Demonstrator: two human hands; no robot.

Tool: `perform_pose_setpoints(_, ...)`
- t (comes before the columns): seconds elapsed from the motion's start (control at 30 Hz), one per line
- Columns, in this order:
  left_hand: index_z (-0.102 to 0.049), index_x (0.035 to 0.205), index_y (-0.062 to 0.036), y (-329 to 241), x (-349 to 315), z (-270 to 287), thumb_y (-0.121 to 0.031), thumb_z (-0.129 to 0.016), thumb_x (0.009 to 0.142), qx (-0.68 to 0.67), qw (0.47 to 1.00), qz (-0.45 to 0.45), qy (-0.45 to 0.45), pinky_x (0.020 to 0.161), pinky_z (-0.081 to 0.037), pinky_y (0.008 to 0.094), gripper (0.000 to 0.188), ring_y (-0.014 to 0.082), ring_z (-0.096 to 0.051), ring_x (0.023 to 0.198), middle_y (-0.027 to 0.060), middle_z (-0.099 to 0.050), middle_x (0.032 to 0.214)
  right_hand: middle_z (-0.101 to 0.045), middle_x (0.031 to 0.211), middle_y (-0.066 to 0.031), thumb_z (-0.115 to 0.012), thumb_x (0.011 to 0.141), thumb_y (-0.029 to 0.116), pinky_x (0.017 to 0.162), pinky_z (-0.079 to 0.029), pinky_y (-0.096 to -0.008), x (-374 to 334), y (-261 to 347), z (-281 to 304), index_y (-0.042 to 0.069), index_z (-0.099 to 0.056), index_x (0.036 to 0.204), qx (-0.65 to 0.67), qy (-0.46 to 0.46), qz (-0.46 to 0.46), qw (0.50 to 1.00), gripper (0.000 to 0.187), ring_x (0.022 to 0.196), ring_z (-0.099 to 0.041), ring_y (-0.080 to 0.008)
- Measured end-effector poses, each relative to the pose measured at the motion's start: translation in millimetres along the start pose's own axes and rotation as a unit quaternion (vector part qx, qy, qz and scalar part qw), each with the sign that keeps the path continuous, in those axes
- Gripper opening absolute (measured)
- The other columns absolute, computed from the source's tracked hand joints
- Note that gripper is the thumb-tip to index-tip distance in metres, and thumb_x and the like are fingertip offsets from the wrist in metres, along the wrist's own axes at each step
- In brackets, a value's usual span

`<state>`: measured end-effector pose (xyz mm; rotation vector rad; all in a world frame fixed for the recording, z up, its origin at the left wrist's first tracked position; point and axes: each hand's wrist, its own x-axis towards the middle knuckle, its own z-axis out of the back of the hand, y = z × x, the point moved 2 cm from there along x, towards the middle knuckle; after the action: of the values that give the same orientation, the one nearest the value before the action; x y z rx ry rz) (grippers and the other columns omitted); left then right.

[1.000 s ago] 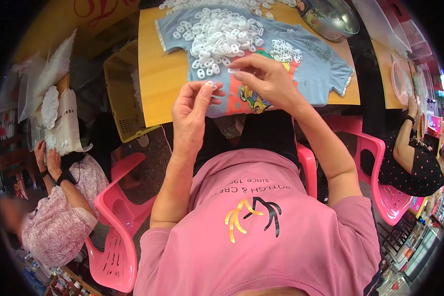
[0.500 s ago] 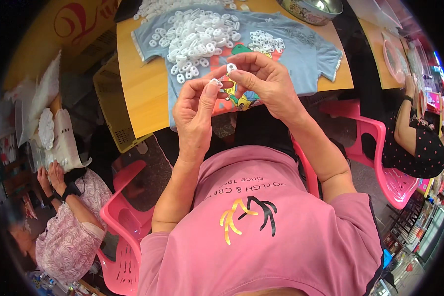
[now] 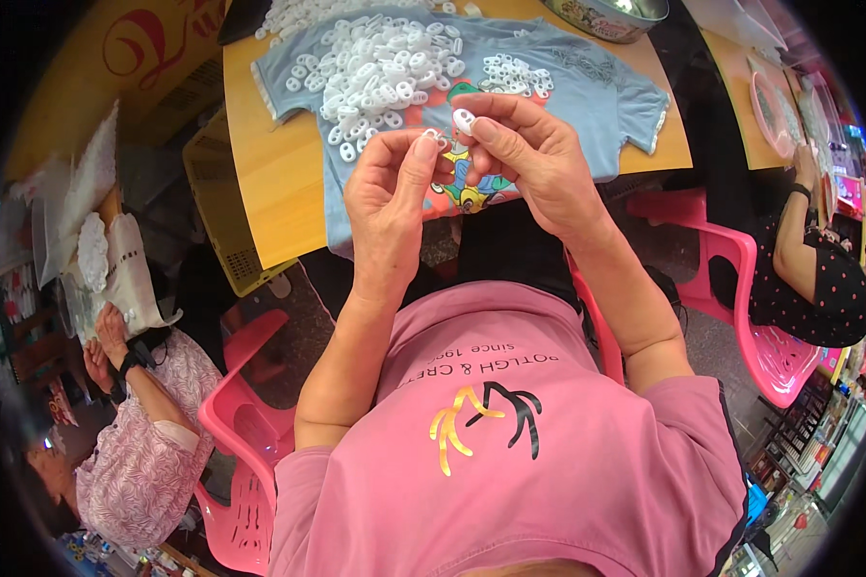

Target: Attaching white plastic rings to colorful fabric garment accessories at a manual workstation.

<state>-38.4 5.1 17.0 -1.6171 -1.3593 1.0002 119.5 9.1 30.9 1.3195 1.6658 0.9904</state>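
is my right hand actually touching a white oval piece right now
Touching. The head view shows a white oval piece pinched between the thumb and index finger of the right hand.

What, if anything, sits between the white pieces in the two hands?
Nothing visible: the left hand pinches a small white piece, the right hand a white oval piece, with a narrow gap between.

1. Left hand (image 3: 387, 197): raised, thumb pressed toward the curled index finger in a pinch.
2. Right hand (image 3: 539, 163): just beside it, thumb and index finger pinching, other fingers bent beneath.
3. Left forearm (image 3: 346, 351): rises steeply, bare.
4. Right forearm (image 3: 621, 279): bare, slants up and leftward; the wrist looks nearly straight.
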Motion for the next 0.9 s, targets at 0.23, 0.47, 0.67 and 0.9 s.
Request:
perform_pose_setpoints(0.23,-0.060,0.099,0.0001,-5.4,0.2,-4.6,-0.014,-0.060,0.096,0.002,1.000,0.011,0.004,0.073,-0.049,0.0218,0.015,0.0081,-0.060,0.080,0.0032,-0.064,0.089,-0.063,0.090,-0.0035,-0.059,0.096,0.012,0.067,-0.050,-0.0223,1.6,4.0,-0.8,-0.001,-0.061,0.122,-0.061,0.004,0.050,0.997,0.029,0.072,-0.057,-0.0079)
perform_pose_setpoints(0.47,-0.060,0.099,-0.0004,-6.4,1.5,-3.5,-0.015,-0.060,0.096,0.010,1.000,0.008,-0.001,0.072,-0.049,0.0220,0.015,0.0080,-0.060,0.079,0.0030,-0.064,0.089,-0.064,0.091,-0.0034,-0.061,0.095,0.012,0.067,-0.049,-0.0218,1.2,7.5,-5.5,-0.002,-0.061,0.121,-0.095,0.009,0.070,0.993,0.028,0.072,-0.057,-0.0071)
perform_pose_setpoints(0.67,-0.060,0.099,-0.0003,-6.4,1.4,-2.6,-0.016,-0.060,0.096,0.025,1.000,0.005,0.006,0.072,-0.049,0.0220,0.016,0.0076,-0.060,0.079,0.0027,-0.064,0.089,-0.064,0.092,-0.0034,-0.060,0.096,0.009,0.066,-0.048,-0.0206,1.4,10.1,-5.7,-0.001,-0.061,0.121,-0.157,0.009,0.099,0.983,0.027,0.072,-0.056,-0.0066)
perform_pose_setpoints(0.9,-0.060,0.098,0.0005,-5.7,3.2,-2.0,-0.017,-0.061,0.096,0.049,0.999,-0.001,0.004,0.071,-0.049,0.0223,0.017,0.0071,-0.060,0.079,0.0033,-0.065,0.089,-0.064,0.102,-0.0040,-0.059,0.095,0.005,0.066,-0.048,-0.0203,1.4,11.9,-6.5,-0.001,-0.061,0.119,-0.199,0.005,0.124,0.972,0.025,0.074,-0.056,-0.0063)
